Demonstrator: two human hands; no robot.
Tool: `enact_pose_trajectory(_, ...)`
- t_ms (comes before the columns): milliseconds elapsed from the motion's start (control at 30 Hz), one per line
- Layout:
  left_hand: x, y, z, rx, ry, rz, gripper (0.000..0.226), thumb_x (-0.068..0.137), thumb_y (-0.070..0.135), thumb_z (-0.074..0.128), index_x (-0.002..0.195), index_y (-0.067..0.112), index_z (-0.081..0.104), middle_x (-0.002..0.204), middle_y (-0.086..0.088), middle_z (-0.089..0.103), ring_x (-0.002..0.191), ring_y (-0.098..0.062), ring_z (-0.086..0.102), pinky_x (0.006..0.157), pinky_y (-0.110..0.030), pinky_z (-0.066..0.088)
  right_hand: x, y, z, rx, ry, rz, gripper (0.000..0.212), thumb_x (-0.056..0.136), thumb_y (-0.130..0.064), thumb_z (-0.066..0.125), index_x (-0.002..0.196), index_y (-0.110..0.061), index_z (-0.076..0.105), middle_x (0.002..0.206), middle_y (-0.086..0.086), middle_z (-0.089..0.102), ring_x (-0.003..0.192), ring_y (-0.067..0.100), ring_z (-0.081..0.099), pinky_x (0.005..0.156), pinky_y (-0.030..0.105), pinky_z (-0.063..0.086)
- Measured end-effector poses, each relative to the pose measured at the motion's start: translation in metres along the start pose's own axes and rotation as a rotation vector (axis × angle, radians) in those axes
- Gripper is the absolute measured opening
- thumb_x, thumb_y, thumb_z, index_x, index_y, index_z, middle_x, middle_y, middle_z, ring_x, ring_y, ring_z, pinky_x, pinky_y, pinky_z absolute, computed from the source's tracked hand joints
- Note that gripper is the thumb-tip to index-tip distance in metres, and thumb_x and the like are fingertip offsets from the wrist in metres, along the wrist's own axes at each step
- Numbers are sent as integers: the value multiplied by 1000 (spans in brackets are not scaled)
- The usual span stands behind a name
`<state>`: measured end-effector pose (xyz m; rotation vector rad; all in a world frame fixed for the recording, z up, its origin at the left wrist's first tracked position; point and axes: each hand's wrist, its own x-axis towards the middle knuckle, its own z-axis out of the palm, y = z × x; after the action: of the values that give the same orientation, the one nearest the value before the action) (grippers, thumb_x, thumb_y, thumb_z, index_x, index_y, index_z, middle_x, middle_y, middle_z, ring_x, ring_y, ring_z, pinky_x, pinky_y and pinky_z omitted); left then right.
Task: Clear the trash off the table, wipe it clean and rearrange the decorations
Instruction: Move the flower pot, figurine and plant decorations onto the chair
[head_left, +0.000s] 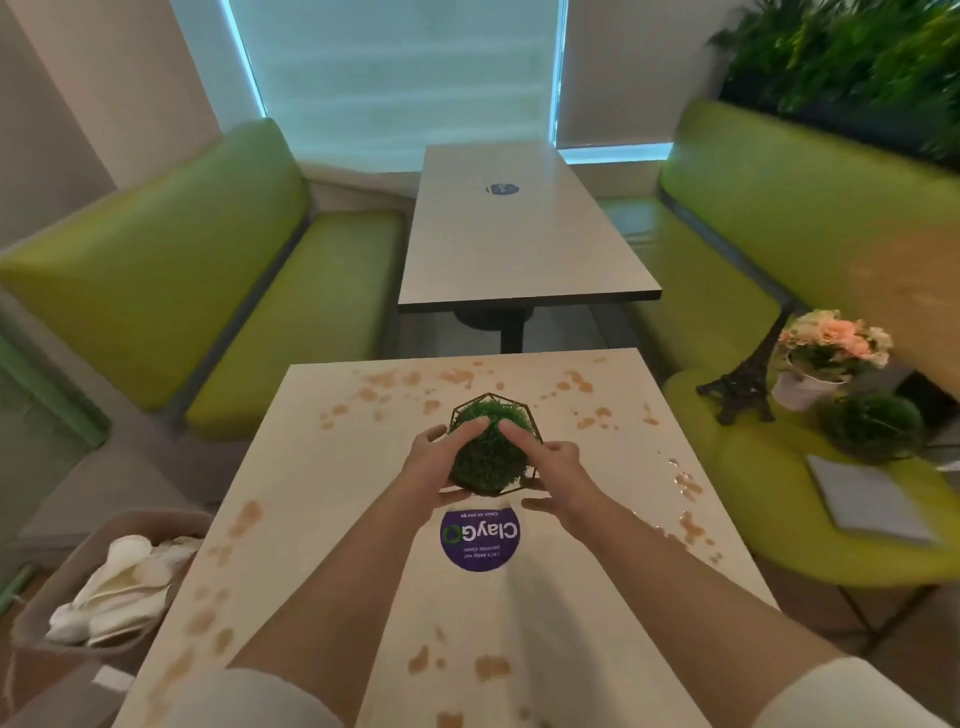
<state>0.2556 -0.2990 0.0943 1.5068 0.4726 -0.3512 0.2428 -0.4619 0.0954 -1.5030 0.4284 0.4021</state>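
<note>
Gripping from both sides, the left hand (434, 467) and the right hand (553, 470) held a green moss ball in a wire frame (491, 449) near the middle of the table (322, 467), just beyond a round purple sticker (480, 540). The left fingers curled round its left side with the thumb under it; the right index finger lay over the top and the thumb reached below. Orange-brown spill marks (457, 376) dotted the far edge and both side edges of the table. A bin with crumpled white trash (122, 587) stood off the near left corner. On a green chair (810, 525) past the right edge stood a flower pot (826, 358), a small tower model (743, 382), another moss ball (872, 426) and a grey cloth (867, 499).
</note>
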Motion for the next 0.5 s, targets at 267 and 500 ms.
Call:
enact_pose_trajectory(267, -36, 11, 90, 83, -259, -3, 77, 68, 64, 76, 128, 23, 51, 125, -4, 59, 110, -27, 61, 93, -42, 54, -40, 4, -88, 110, 171, -60, 88, 71, -56, 77, 141, -20, 38, 129, 5, 55, 110, 24, 57, 75, 32, 54)
enact_pose_trajectory(500, -30, 19, 166, 176, -473, 5, 55, 77, 64, 67, 117, 27, 57, 117, -1, 63, 108, -26, 63, 98, -44, 51, -50, -2, -155, 186, 457, -92, 37, 82, -45, 70, 103, -16, 61, 103, 0, 65, 93, 14, 59, 85, 33, 50)
